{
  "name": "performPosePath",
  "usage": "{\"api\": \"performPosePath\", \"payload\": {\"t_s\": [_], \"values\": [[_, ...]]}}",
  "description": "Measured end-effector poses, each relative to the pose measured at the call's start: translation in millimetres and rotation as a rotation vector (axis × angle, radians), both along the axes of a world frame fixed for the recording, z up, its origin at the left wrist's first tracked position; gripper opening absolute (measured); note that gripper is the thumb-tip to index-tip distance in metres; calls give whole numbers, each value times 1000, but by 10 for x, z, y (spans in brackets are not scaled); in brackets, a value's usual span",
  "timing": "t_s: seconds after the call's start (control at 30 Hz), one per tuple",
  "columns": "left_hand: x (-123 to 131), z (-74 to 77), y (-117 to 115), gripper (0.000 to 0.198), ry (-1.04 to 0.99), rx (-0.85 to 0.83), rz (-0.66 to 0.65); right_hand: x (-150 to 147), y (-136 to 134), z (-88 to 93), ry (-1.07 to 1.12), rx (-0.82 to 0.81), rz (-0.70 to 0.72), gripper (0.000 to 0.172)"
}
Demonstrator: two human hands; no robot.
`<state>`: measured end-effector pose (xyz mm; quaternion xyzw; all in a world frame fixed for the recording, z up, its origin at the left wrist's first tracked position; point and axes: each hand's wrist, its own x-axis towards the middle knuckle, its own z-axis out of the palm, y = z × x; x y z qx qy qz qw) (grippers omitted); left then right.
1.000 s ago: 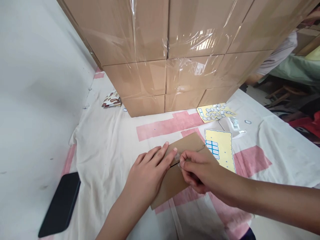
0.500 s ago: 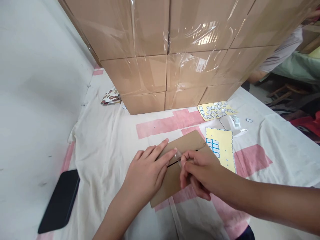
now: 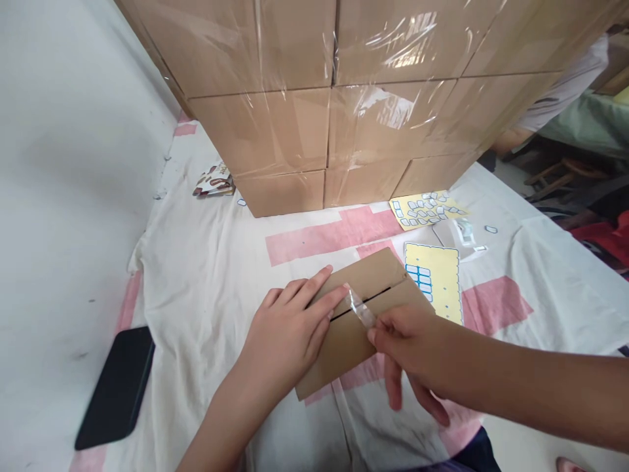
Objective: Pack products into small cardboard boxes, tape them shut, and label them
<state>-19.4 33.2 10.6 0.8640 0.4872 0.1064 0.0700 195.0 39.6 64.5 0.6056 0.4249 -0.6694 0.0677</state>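
Observation:
A small flat cardboard box lies on the white and pink cloth in front of me, its two flaps meeting at a dark seam. My left hand rests flat on its left part, fingers stretched, the fingertips pressing one end of a strip of clear tape that crosses the seam. My right hand pinches the strip's other end between thumb and forefinger, its remaining fingers hanging loose over the box's near edge.
A wall of film-wrapped cartons stands close behind. Two yellow sticker sheets and a clear plastic piece lie to the right. A black phone lies at left by the white wall. Another person's sleeve shows at far right.
My right hand has pulled back toward me and to the right, drawing the clear tape out across the box's seam. The left hand has stayed pressed on the box.

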Motion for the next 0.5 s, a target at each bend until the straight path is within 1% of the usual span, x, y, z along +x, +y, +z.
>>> {"api": "performPosePath", "payload": {"t_s": [0.03,0.07,0.1,0.13,0.17,0.23,0.27,0.3,0.33,0.37,0.43,0.5], "values": [[-1,-3,1,45,-1,6,-1,32,-35,13,-6,-43,29,31],[-1,-4,3,45,-3,13,-2,67,-69,24,-31,-46,67,31],[-1,-5,5,45,-4,17,-2,103,-98,31,-69,13,125,32],[-1,-4,6,45,-5,20,-2,138,-117,32,-109,148,196,32],[0,-3,7,45,-5,18,-3,170,-125,27,-141,346,280,30],[5,0,7,46,-2,8,-1,218,-107,-6,-160,791,450,24],[7,1,6,46,2,2,2,232,-85,-32,-157,962,518,22],[10,1,5,46,5,-2,5,241,-62,-63,-157,1069,570,24],[13,-1,4,46,8,-6,9,246,-43,-94,-171,1123,606,30],[15,-2,3,46,11,-9,11,251,-33,-123,-193,1140,630,36],[17,-5,2,46,15,-14,14,270,-49,-159,-243,1131,640,44],[14,-3,-1,45,18,-18,12,306,-103,-161,-270,1114,631,47]]}}
